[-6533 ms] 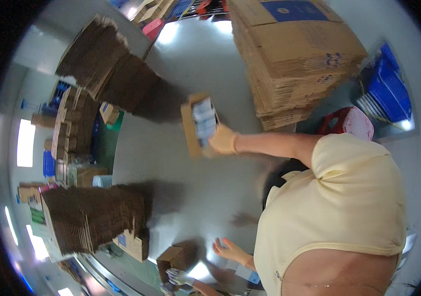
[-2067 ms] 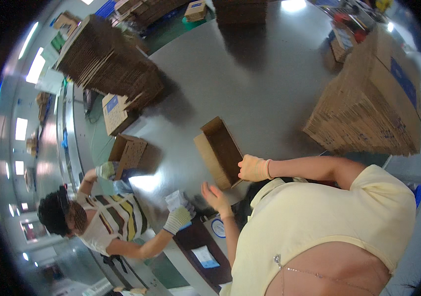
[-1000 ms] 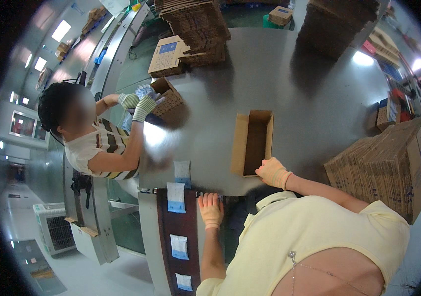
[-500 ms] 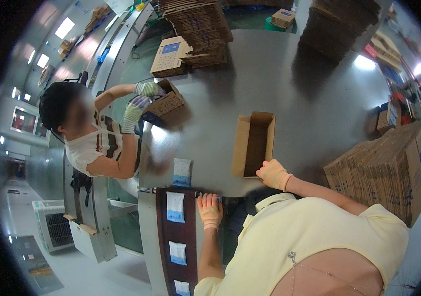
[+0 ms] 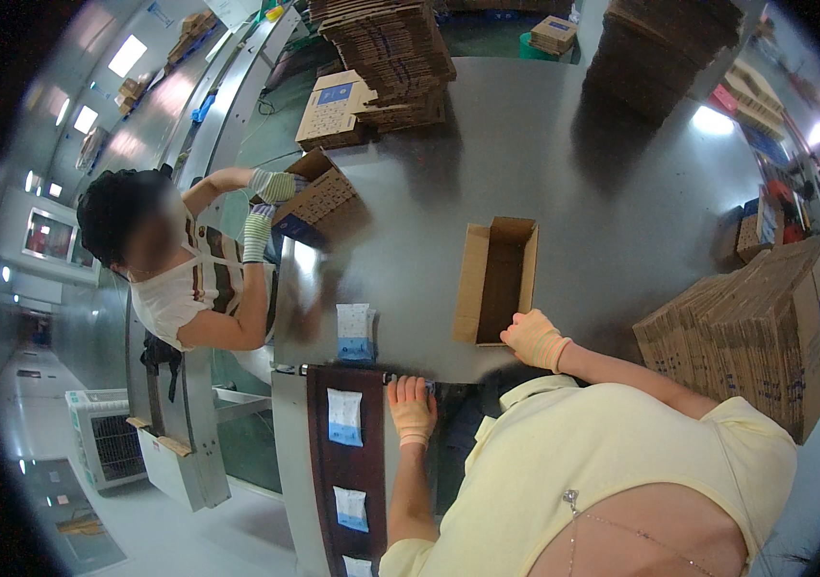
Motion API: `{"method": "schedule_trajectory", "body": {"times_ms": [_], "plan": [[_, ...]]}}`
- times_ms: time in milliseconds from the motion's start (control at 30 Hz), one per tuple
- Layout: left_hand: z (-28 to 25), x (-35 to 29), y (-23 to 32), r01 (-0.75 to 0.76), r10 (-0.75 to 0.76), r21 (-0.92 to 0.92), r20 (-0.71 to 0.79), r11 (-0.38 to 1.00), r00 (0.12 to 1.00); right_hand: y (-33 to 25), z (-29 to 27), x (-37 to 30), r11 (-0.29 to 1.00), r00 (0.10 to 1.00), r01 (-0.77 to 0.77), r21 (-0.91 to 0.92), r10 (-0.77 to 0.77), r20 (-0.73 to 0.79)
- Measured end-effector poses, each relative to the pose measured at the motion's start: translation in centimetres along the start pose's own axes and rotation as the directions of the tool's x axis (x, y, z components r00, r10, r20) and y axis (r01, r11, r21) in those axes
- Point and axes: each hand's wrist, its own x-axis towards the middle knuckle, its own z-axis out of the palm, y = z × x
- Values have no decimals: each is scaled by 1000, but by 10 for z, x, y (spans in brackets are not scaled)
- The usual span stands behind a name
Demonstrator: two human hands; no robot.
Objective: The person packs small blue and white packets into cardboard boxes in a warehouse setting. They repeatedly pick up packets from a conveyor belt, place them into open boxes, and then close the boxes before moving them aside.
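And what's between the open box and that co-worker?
In the head view, a white-and-blue packet lies on the tabletop between the open box and the co-worker.

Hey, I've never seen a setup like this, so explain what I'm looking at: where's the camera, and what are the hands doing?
No robot here: these are a person's own hands. One wide fisheye camera, worn on the person's head, looks down, so straight edges bend near the rim.

The right hand grips the near end of an open cardboard box on the grey table. The left hand rests beside what looks like a dark belt, with nothing visibly held. One white-and-blue packet lies on the table; others lie on the belt. A stack of flattened cardboard stands to the right. At left, a co-worker in striped gloves has both hands at another box.
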Motion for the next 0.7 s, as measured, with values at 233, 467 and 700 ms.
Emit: {"method": "schedule_trajectory", "body": {"times_ms": [233,467,700], "plan": [[-1,1,2,7,-8,16,13,1000,1000,1,0,1,1000,1000,-1,12,1,-10],[-3,1,2,3,-3,4,8,1000,1000,1,-2,2,1000,1000,3,3,-3,-16],[-2,0,1,3,-3,15,9,1000,1000,0,-4,6,1000,1000,8,-12,-8,8]]}}
